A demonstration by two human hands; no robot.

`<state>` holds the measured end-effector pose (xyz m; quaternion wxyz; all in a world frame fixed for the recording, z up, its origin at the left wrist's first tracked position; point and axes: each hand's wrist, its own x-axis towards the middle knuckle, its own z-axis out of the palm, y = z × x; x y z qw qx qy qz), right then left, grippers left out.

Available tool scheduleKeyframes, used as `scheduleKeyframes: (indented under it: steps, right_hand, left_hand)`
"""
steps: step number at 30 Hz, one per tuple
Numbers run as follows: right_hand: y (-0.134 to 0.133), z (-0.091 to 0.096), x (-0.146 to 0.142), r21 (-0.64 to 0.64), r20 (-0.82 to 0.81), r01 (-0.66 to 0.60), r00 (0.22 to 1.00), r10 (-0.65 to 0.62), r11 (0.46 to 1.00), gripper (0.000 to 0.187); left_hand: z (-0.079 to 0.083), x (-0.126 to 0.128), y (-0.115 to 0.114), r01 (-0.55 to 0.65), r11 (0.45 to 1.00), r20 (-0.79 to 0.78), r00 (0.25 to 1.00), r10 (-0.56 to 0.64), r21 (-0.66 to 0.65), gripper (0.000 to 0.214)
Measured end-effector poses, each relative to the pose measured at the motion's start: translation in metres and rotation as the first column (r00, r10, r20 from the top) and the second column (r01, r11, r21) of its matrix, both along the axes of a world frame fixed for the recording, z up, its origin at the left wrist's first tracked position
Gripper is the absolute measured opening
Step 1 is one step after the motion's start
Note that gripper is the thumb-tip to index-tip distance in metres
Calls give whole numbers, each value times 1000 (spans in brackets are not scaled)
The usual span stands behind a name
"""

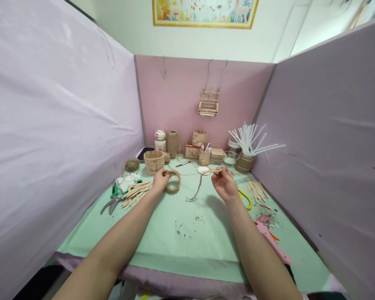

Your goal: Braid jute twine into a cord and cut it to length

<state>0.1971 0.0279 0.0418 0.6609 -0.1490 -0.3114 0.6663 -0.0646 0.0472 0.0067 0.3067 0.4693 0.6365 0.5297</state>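
Observation:
My left hand (pixel 161 181) is closed on the left side of a roll of brown cord (pixel 177 186), a ring with an open middle, at the table. In my right hand (pixel 225 184), the fingertips pinch a length of twisted brown cord (pixel 200 184). It runs left from the fingers, then bends down, and its frayed lower end is near the tabletop. A pale, straight part lies along it at the fingertips; I cannot tell whether that is a wooden stick. Behind the cord is a white round disc (pixel 203 169).
Left: wooden sticks (pixel 138 192), pruning shears (pixel 112 203), a twine ball (pixel 132 165). Right: yellow-handled scissors (pixel 247 201), a pink glue gun (pixel 273 241), more sticks (pixel 258 191). A woven-looking basket (pixel 154 161) and a pot of white glue sticks (pixel 246 161) stand behind. Fabric-covered panels enclose three sides.

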Motion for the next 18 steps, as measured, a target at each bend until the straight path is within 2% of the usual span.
scheduleKeyframes:
  steps: [1, 2, 4, 5, 7, 10, 11, 12, 14, 16, 18]
  right_hand:
    - [1, 2, 6, 19, -37, 10, 999, -9, 1000, 15]
    - [3, 3, 12, 37, -68, 31, 997, -28, 999, 14]
    - [6, 5, 25, 61, -121, 87, 989, -79, 994, 13]
    - [8, 6, 31, 59, -154, 112, 983, -102, 992, 13]
    - [12, 5, 42, 31, -231, 155, 962, -144, 987, 14]
    - [17, 4, 57, -23, -359, 168, 918, -165, 985, 15]
    - [18, 4, 62, -32, -397, 170, 902, -169, 985, 16]
    - [18, 4, 68, -34, -428, 183, 886, -180, 982, 16]
    - [20, 4, 81, -24, -461, 239, 859, -223, 971, 15]
    - [21, 3, 96, -30, -480, 327, 824, -301, 944, 17]
    - [23, 2, 111, -84, -512, 397, 770, -382, 914, 19]
  left_hand:
    - [3, -2, 1, 59, 998, 201, 978, -53, -23, 21]
    - [6, -3, 1, 134, 989, 400, 911, -101, -56, 20]
    - [12, -6, -2, 298, 948, 675, 723, -145, -116, 17]
    - [15, -7, -4, 362, 922, 737, 659, -149, -137, 17]
    - [19, -6, -10, 436, 885, 790, 596, -147, -164, 21]
    - [19, 1, -15, 592, 776, 865, 486, -128, -218, 20]
    - [17, 4, -15, 617, 754, 864, 484, -138, -226, 19]
    - [15, 8, -15, 610, 759, 842, 515, -160, -229, 18]
    - [10, 14, -13, 495, 845, 732, 650, -204, -204, 17]
    - [8, 17, -10, 311, 943, 584, 790, -186, -121, 17]
    - [9, 16, -7, 226, 974, 544, 819, -184, -11, 16]
